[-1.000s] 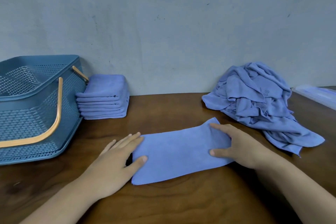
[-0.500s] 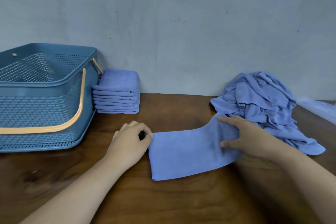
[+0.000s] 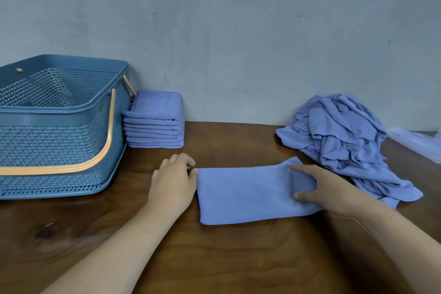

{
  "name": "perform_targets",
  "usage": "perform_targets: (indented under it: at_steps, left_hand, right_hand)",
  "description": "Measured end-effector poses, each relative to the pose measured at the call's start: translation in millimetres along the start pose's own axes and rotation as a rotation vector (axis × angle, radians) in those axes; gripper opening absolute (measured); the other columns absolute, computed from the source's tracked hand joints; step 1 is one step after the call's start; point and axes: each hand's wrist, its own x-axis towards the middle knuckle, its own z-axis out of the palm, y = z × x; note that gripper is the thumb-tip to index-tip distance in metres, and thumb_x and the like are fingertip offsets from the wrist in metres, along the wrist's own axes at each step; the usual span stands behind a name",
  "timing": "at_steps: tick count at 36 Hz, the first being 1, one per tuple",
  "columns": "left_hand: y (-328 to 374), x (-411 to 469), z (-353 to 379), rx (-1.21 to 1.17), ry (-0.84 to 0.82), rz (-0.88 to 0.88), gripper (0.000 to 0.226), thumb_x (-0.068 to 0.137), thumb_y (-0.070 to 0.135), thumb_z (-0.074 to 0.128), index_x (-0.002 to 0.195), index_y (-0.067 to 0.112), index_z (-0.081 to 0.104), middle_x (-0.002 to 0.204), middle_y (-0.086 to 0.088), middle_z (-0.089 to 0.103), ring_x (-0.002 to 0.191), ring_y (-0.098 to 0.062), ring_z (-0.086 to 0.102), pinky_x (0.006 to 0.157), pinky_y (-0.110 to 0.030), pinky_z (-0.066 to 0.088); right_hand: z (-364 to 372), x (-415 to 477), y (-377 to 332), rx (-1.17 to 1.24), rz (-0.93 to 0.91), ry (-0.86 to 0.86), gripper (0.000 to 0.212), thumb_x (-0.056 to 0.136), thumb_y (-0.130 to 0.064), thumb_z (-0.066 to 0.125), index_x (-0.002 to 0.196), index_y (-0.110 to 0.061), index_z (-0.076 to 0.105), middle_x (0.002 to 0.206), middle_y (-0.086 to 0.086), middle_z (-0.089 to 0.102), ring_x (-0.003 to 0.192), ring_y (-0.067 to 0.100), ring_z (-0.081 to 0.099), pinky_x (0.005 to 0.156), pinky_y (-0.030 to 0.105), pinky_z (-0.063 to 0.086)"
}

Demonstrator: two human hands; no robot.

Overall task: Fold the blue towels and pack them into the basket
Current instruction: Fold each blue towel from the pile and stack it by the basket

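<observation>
Left hand (image 3: 173,179) curled, pinching towel (image 3: 248,194) at its far-left corner; right hand (image 3: 327,188) flat, pressing the right end. Towel lies on table (image 3: 238,258), between folded stack (image 3: 155,122) beside basket (image 3: 59,141) and loose pile (image 3: 346,141).

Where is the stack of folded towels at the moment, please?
In the head view, the stack of folded towels sits left of centre at the far edge of the table, by the wall and right beside the basket.

A pale grey-blue wall (image 3: 238,31), flecked with small dark marks, fills the background. A dark brown wooden table (image 3: 238,258) butts its far edge against it. Light falls evenly.
</observation>
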Motion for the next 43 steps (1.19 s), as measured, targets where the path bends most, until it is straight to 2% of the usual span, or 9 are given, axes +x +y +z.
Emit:
perform_targets:
  at_steps: [4,7,11,18,24,29,34,38,43]
  left_hand:
    - [10,-14,-2,-0.044,0.095,0.244,0.023,0.106,0.039,0.05,0.128,0.039,0.058,0.131,0.022,0.054,0.125,-0.006,0.046,0.105,-0.035,0.04]
    - [24,-32,-1,-0.076,-0.128,0.422,0.04,0.104,0.06,0.04,0.137,0.043,0.055,0.142,0.029,0.051,0.139,0.006,0.037,0.127,-0.041,0.02]
    - [25,-41,4,0.179,-0.459,0.389,0.073,0.099,0.08,0.025,0.165,0.05,0.013,0.173,0.027,-0.003,0.158,0.001,-0.016,0.131,-0.047,-0.01]
    - [16,-31,-3,0.266,-0.498,0.336,0.084,0.092,0.09,0.02,0.164,0.054,-0.005,0.172,0.02,-0.023,0.157,-0.007,-0.029,0.13,-0.05,-0.011]
    - [13,-32,-1,0.07,-0.424,0.344,0.071,0.099,0.079,0.031,0.164,0.052,0.018,0.172,0.028,-0.001,0.158,0.003,-0.014,0.132,-0.044,-0.006]
    - [3,-27,-14,-0.535,-0.048,0.155,0.021,0.108,0.034,0.052,0.122,0.041,0.068,0.127,0.029,0.064,0.127,0.009,0.052,0.107,-0.021,0.041]
    - [-1,-16,-23,-0.731,-0.064,-0.127,0.025,0.108,0.016,0.047,0.112,0.032,0.066,0.099,0.017,0.075,0.09,-0.008,0.07,0.077,-0.028,0.052]
    - [-2,-18,-18,-0.599,-0.107,-0.11,0.032,0.104,0.008,0.045,0.115,0.035,0.059,0.098,0.017,0.075,0.088,0.002,0.069,0.079,-0.024,0.049]
    - [-3,-22,-11,-0.468,-0.123,-0.057,0.031,0.104,0.013,0.053,0.12,0.039,0.054,0.101,0.02,0.07,0.096,0.012,0.061,0.078,-0.014,0.046]
  right_hand:
    - [2,2,7,0.006,0.0,0.001,0.085,0.071,-0.056,0.082,0.147,-0.06,0.044,0.138,-0.029,0.054,0.13,-0.002,0.052,0.11,0.031,0.042]
    - [2,1,6,0.013,0.003,0.013,0.086,0.073,-0.054,0.084,0.149,-0.056,0.045,0.14,-0.026,0.054,0.13,0.001,0.052,0.108,0.03,0.041]
    - [-3,-5,-7,0.031,0.017,0.007,0.085,0.081,-0.036,0.087,0.153,-0.046,0.044,0.139,-0.02,0.049,0.124,0.003,0.049,0.104,0.026,0.036]
    - [-17,-12,-25,0.009,-0.077,0.053,0.062,0.093,-0.033,0.077,0.139,-0.06,0.045,0.131,-0.025,0.05,0.122,0.003,0.051,0.097,0.022,0.04]
    - [-29,-10,-51,0.024,-0.096,0.098,0.053,0.101,-0.031,0.064,0.143,-0.059,0.05,0.121,-0.015,0.065,0.104,0.009,0.064,0.09,0.034,0.055]
    - [-24,-11,-98,0.03,-0.163,0.038,0.056,0.101,-0.023,0.062,0.141,-0.06,0.049,0.118,0.006,0.069,0.107,0.017,0.066,0.095,0.038,0.053]
    - [4,-3,-133,0.083,-0.217,-0.04,0.059,0.101,-0.019,0.059,0.152,-0.046,0.048,0.117,-0.028,0.053,0.099,-0.005,0.055,0.078,0.016,0.041]
    - [45,3,-146,0.127,-0.224,-0.15,0.063,0.1,-0.021,0.058,0.157,-0.045,0.044,0.144,-0.019,0.047,0.113,-0.002,0.055,0.089,0.015,0.04]
    - [72,6,-137,0.29,-0.181,-0.141,0.063,0.097,-0.019,0.06,0.152,-0.047,0.049,0.118,-0.012,0.055,0.077,-0.011,0.061,0.067,0.006,0.042]
